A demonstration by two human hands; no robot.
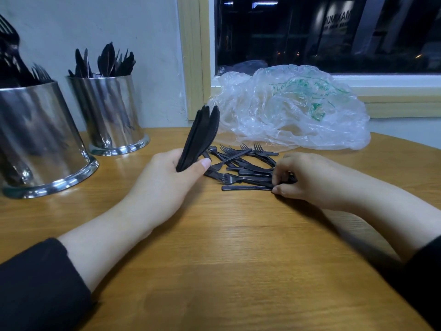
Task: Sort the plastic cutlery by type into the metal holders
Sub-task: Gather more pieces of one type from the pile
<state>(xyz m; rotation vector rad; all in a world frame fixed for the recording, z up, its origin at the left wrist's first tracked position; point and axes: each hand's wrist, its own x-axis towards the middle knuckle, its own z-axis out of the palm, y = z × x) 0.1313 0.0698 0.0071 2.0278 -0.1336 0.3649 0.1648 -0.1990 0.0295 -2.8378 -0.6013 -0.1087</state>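
My left hand (167, 177) grips a bunch of black plastic knives (202, 130), blades pointing up. A loose pile of black plastic forks (241, 163) lies on the wooden table (226, 259) between my hands. My right hand (303, 180) pinches the handle ends of cutlery at the pile's right side; a knife handle (245, 188) sticks out to the left from its fingers. Two metal holders stand at the left: the near one (40, 139) holds forks, the far one (109, 113) holds knives.
A crumpled clear plastic bag (291, 108) lies behind the pile, against the window frame (193, 58). A wall stands behind the holders. The table edge curves round at the far right.
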